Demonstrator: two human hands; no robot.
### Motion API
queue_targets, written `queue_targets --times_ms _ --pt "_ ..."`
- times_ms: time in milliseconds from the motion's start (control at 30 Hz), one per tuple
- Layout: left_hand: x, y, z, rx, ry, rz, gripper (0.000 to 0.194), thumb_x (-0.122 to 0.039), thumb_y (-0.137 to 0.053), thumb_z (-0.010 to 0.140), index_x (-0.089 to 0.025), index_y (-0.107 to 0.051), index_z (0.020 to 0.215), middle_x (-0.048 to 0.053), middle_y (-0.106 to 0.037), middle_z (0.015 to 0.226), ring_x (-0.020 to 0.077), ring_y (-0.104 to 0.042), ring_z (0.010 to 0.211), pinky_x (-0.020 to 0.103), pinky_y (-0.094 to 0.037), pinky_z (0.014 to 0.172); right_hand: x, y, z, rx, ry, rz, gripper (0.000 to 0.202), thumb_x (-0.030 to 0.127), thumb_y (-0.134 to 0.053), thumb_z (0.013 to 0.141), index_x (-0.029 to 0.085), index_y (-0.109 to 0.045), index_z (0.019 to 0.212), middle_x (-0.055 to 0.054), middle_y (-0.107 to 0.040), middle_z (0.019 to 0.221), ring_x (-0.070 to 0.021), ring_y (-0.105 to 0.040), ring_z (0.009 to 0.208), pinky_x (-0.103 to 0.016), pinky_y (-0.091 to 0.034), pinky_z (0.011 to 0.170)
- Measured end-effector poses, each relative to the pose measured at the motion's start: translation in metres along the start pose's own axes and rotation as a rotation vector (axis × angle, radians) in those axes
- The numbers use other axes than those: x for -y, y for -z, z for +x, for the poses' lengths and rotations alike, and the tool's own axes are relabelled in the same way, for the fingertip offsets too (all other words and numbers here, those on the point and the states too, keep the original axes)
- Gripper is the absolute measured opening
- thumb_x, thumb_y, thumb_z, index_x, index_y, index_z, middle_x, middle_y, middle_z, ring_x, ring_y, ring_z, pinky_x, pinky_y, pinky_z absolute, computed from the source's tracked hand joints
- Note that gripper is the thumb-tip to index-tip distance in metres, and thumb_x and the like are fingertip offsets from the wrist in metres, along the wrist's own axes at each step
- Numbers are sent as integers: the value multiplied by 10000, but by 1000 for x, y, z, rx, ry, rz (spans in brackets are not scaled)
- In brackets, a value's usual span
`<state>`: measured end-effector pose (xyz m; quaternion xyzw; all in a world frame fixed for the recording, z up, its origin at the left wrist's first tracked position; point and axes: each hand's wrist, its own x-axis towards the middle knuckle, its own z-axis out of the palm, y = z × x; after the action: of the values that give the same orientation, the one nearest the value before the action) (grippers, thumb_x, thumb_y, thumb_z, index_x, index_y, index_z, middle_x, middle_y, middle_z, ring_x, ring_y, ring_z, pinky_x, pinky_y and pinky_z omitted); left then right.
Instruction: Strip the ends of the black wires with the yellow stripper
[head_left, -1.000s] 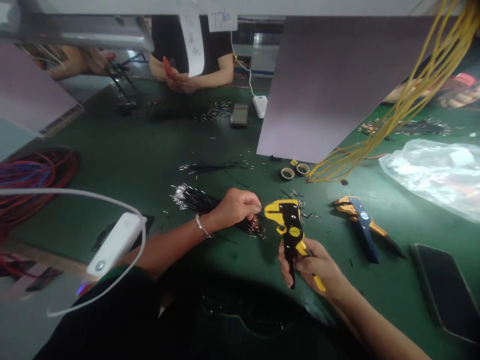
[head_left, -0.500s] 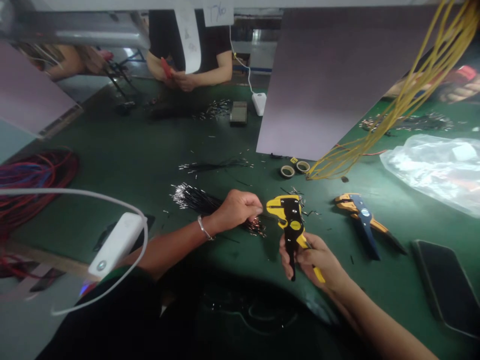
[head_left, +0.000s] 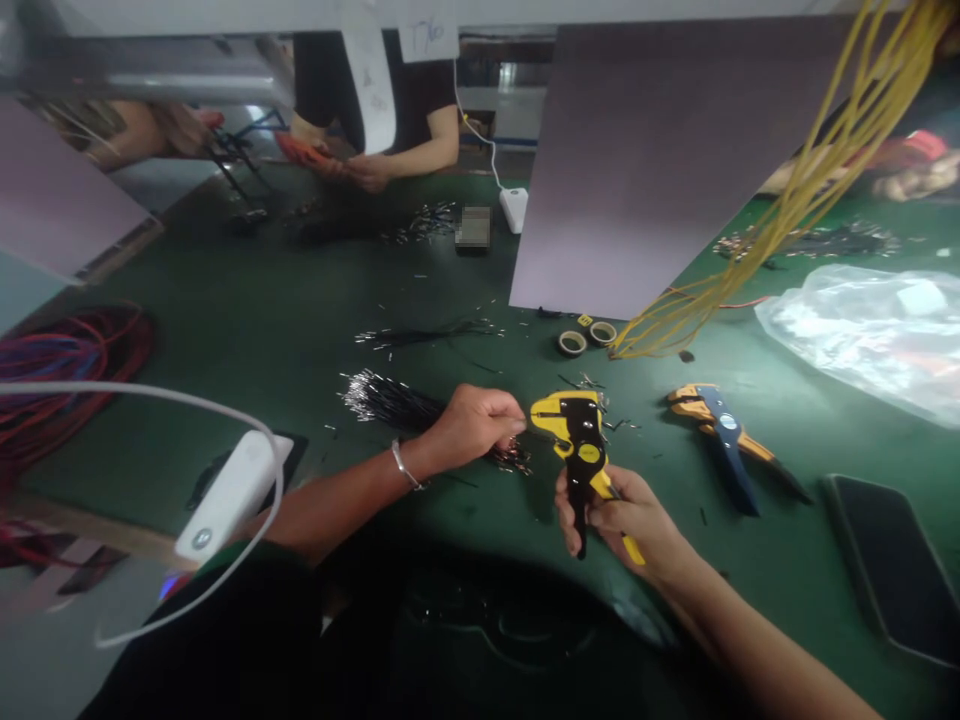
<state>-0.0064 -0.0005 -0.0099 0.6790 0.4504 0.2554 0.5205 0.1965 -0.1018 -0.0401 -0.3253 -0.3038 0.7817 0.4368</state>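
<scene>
Head view, only one to go by. Had right hand [head_left: 637,520] wrapped round the handles of a yellow-and-black pistol-shaped wire stripper [head_left: 583,430], nose to the left, over the near part of the dark green tabletop [head_left: 285,280]. Had left hand [head_left: 480,425] curled, thumb tip pressed to index finger, just beside that nose; could not tell about any wire inside the pinch, too small. Noted thick bundle of black insulated wires [head_left: 394,402], silvery at left, coppery at right, running under left hand, closer to near edge than far edge.

Judged step in hand as lining up pinch with stripper nose. Judged next move to call for a steady pinch, straight alignment, fingertips clear of the nose, and even pressure on the handles.

Also logged: blue-and-orange wire stripper [head_left: 724,430] farther right; black rectangular phone [head_left: 892,560] toward right near corner, corner itself out of view; red-and-blue wire coil [head_left: 67,380] by left edge; two small tape rolls [head_left: 572,352] about midway to far edge. At far edge, spotted co-worker's hands [head_left: 367,172] with red-orange tool [head_left: 300,150], type unclear.
</scene>
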Motion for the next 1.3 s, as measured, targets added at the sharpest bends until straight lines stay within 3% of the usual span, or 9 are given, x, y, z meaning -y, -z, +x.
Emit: queue_targets --times_ms 333,567,833,1067,1300 --pt "7 6 8 -58 -63 118 131 -124 -572 730 -130 -675 649 -25 -577 504 58 -478 469 160 -383 478 3 2 1 56 -61 41 360 61 -527 558 107 -636 898 -47 -663 667 -179 -607 464 -312 -498 438" --pt "4 0 3 -16 -9 25 114 -143 -585 735 -130 -649 642 -34 -577 499 48 -449 420 158 -367 442 0 2 2 -6 5 11 343 67 -526 575 115 -640 895 -42 -662 670 -179 -605 482 -321 -505 451" --pt "3 1 5 -58 -67 94 136 -107 -583 731 -135 -657 621 -34 -575 492 59 -495 468 167 -395 497 -3 -1 4 1 -25 36 379 63 -507 550 120 -642 899 -38 -658 663 -182 -597 467 -320 -493 438" --pt "1 3 4 -71 -42 55 132 -128 -598 727 -131 -637 600 -34 -567 478 57 -477 451 165 -388 486 25 13 4 -236 162 36 361 93 -493 547 161 -627 875 -29 -629 689 -194 -603 566 -336 -506 533" --pt "1 6 7 -44 32 -7 114 -147 -588 735 -118 -638 637 -39 -554 475 30 -391 393 156 -328 429 16 7 2 -72 47 -23 403 75 -497 519 134 -624 896 -47 -636 713 -205 -617 570 -348 -494 541"
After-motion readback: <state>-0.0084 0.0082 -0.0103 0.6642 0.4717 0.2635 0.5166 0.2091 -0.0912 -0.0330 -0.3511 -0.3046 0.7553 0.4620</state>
